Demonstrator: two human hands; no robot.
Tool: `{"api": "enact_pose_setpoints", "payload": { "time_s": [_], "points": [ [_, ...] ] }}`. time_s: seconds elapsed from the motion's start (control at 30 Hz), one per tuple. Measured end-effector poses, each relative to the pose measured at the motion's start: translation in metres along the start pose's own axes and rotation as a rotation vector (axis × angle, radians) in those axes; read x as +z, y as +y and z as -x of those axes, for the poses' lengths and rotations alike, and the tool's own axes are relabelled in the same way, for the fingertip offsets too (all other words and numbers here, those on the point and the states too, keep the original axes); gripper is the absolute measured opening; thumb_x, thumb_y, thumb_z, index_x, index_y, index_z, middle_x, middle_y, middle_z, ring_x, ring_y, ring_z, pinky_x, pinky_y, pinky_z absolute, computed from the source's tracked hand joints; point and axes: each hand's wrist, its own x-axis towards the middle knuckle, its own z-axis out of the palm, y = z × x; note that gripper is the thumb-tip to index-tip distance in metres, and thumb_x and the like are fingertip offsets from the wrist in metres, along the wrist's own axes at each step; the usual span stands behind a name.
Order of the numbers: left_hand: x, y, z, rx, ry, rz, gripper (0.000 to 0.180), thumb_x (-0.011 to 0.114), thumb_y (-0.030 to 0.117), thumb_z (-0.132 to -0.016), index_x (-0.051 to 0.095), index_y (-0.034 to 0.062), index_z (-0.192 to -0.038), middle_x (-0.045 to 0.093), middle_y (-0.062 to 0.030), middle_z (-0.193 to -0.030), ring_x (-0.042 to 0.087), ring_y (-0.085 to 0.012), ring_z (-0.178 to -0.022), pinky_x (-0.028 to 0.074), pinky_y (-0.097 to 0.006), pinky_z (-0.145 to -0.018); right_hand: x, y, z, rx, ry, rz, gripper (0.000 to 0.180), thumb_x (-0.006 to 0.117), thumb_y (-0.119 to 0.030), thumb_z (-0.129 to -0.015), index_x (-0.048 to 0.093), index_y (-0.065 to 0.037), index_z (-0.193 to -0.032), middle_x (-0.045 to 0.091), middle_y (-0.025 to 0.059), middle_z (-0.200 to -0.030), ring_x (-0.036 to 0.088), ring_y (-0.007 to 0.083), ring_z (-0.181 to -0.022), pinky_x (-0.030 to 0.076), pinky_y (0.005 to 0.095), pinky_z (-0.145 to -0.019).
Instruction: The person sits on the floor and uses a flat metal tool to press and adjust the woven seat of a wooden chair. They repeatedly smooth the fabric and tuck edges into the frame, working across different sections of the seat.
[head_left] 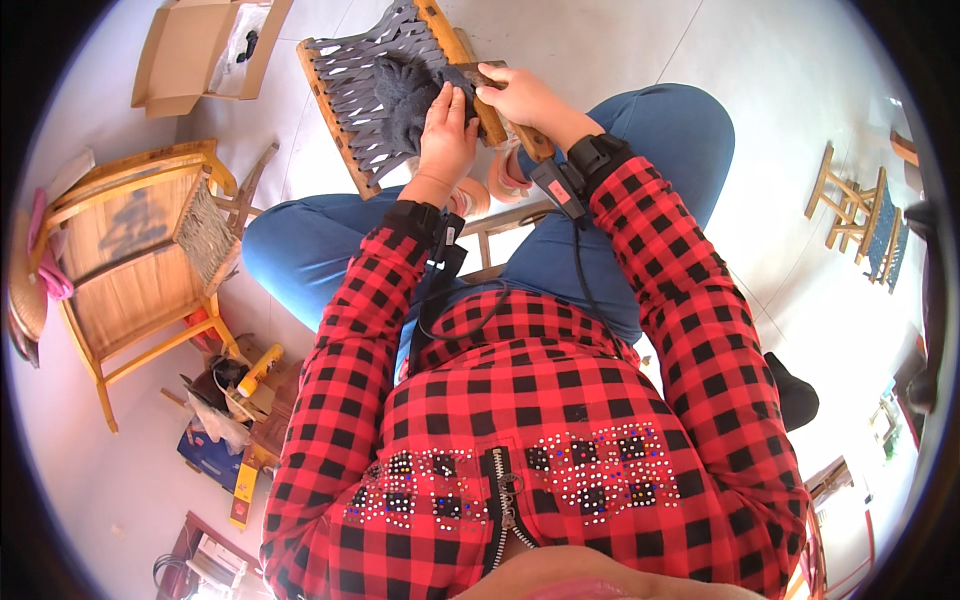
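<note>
A low wooden stool [322, 100] with a seat woven of grey strips stands tilted before my knees. Bunched dark grey cloth [402, 100] lies over the weave. My left hand [448, 135] is on the cloth's right side, its fingers closed together on a fold beside the stool's rail. My right hand [525, 100] grips a dark brown wooden piece [482, 73] at the stool's right side, thumb on top. Whether that piece is joined to the stool I cannot tell. The two hands are close together but apart. Both wrists wear black straps with small devices and cables.
An opened cardboard box [180, 60] lies at the far left. Below it is a wooden chair [140, 250] with a woven part, then a pile of odds and ends [235, 410]. Another small folding stool [860, 215] stands at the right. My knees flank the work.
</note>
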Motion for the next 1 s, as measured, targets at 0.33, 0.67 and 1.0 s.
{"api": "enact_pose_setpoints", "payload": {
  "time_s": [0.33, 0.67, 1.0],
  "points": [
    [-0.005, 0.013, -0.005, -0.032, -0.015, -0.116, 0.076, 0.075, 0.041, -0.072, 0.049, -0.0095, -0.123, 0.05, -0.0273, -0.126, 0.05, -0.0408, -0.114, 0.042, -0.042, -0.097, 0.005, 0.004, -0.01, 0.034, -0.038, 0.042, 0.054, 0.062, -0.034, -0.082, 0.052, -0.009, -0.13, 0.06, 0.0192, -0.119, 0.06, 0.0325, -0.106, 0.045, 0.0352, -0.091],
    [-0.004, 0.007, -0.009, -0.049, -0.025, -0.111, 0.075, 0.076, 0.036, -0.07, 0.047, -0.0077, -0.124, 0.049, -0.027, -0.126, 0.049, -0.0412, -0.112, 0.041, -0.043, -0.096, 0.011, -0.002, -0.012, 0.047, -0.04, 0.03, 0.053, 0.061, -0.032, -0.083, 0.053, -0.011, -0.13, 0.057, 0.0186, -0.123, 0.057, 0.032, -0.112, 0.044, 0.0337, -0.094],
    [-0.015, 0.022, -0.009, -0.002, -0.015, -0.197, 0.062, 0.077, 0.026, -0.068, 0.052, -0.0034, -0.117, 0.057, -0.0176, -0.112, 0.055, -0.0354, -0.097, 0.046, -0.04, -0.086, 0.016, -0.006, -0.034, 0.059, 0.038, 0.0, 0.055, 0.06, -0.035, -0.083, 0.05, -0.014, -0.133, 0.058, 0.0192, -0.122, 0.057, 0.0328, -0.111, 0.044, 0.0355, -0.094]
  ]
}}
